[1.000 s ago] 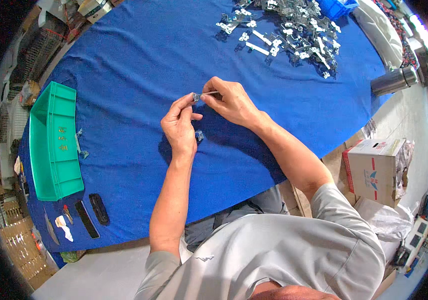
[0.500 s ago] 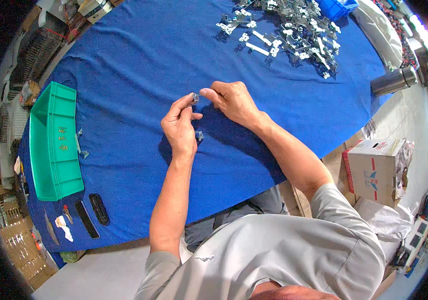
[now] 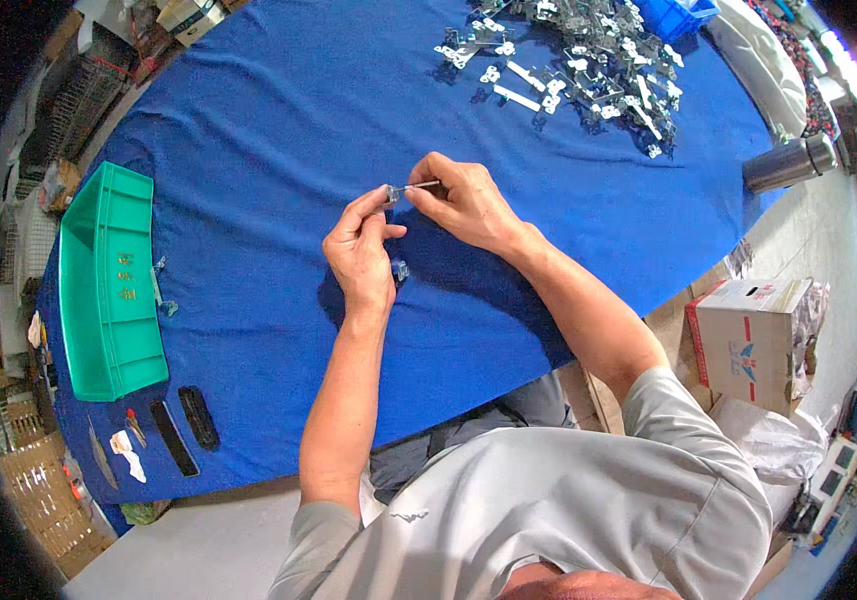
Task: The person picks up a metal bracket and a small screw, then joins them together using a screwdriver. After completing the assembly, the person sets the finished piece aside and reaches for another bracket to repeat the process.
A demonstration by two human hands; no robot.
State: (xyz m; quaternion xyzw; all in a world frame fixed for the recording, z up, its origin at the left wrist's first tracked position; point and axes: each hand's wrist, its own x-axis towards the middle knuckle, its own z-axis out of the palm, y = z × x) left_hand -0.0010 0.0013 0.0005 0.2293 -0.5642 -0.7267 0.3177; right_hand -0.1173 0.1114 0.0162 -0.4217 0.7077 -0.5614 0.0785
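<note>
Over the middle of the blue cloth, my left hand pinches a small metal bracket between thumb and fingers. A shiny metal end shows beside the same palm; whether it belongs to that bracket is hidden. My right hand is closed on a thin, dark, rod-like tool. The rod lies almost level, its left tip touching or very near the bracket. Its exact kind is too small to make out.
A heap of metal brackets lies at the far right, near a blue bin and a steel flask. At left stands a green tray with small brass-coloured pieces. A black strap and small tools lie near it.
The thin rod now shows clearly between my right fingers, pointing at the bracket. My right fingers have shifted slightly around it; the left hand stays in place.
</note>
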